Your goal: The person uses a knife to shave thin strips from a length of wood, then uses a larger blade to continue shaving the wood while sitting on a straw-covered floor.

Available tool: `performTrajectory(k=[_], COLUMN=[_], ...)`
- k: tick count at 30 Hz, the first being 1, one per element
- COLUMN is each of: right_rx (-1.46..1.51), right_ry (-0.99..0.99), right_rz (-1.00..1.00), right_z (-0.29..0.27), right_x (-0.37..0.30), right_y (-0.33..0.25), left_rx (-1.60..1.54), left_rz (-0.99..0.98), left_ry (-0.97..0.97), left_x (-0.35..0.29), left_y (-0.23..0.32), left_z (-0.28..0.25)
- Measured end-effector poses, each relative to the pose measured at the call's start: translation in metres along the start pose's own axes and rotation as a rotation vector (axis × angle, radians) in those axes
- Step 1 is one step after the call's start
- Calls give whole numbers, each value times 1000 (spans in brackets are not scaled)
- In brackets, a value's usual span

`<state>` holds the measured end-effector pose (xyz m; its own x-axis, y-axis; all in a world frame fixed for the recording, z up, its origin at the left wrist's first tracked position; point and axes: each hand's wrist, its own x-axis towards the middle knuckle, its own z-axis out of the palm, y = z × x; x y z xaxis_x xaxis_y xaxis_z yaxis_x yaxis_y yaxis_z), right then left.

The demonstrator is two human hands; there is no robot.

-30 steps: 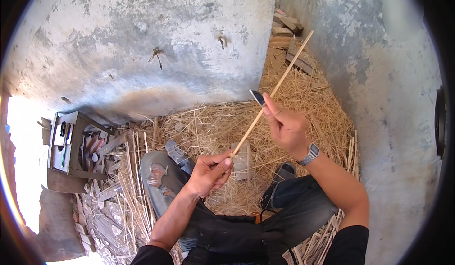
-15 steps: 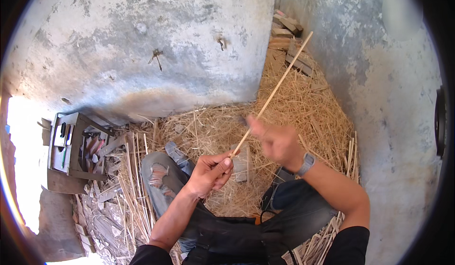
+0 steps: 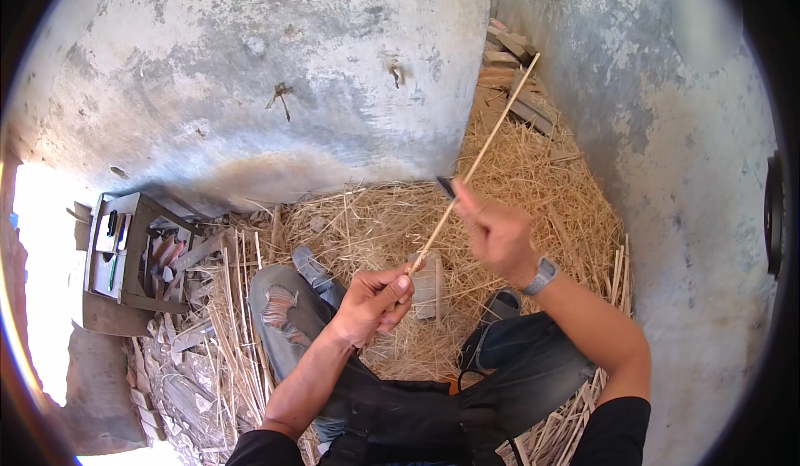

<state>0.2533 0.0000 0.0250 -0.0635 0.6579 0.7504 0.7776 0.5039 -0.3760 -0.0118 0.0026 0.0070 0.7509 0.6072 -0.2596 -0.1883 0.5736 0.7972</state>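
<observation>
My left hand (image 3: pixel 373 306) is closed round the near end of a long, thin pale wooden stick (image 3: pixel 497 135), the thumb pressing on top. The stick slants away up to the right, its far end in front of the wood pieces in the corner. My right hand (image 3: pixel 503 237), a watch on its wrist, is closed on a knife; only its short dark blade (image 3: pixel 446 187) shows, lying at the stick near its middle. Its handle is hidden in the fingers. A small curl of shaving stands by the stick just beyond my left hand.
Straw-like shavings (image 3: pixel 558 191) cover the floor between my bent legs and the walls. A pale block (image 3: pixel 427 289) stands between my knees. At the left are a small wooden stand (image 3: pixel 125 249) and long split sticks (image 3: pixel 237 324). Wood pieces (image 3: pixel 508 57) lie in the far corner.
My right hand has moved slightly right and nearer, and the dark blade now shows clearly. The stick's far end has shifted a little left. My left hand keeps its hold.
</observation>
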Motion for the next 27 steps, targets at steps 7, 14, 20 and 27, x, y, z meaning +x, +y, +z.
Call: performTrajectory(k=[7,14,20,27], right_rx=[51,-70,121,-6], right_ry=[-19,-101,-189,-119], right_rz=[176,21,89,100], right_z=[-6,-14,0,0], right_x=[10,0,-7,-6], right_y=[16,3,-16,-17], left_rx=[-42,-51,-28,35], left_rz=[-9,-26,39,15], left_ry=[-16,74,33,-20], left_x=[-1,0,0,3], left_y=[0,8,3,-2], left_z=[-6,11,-5,0])
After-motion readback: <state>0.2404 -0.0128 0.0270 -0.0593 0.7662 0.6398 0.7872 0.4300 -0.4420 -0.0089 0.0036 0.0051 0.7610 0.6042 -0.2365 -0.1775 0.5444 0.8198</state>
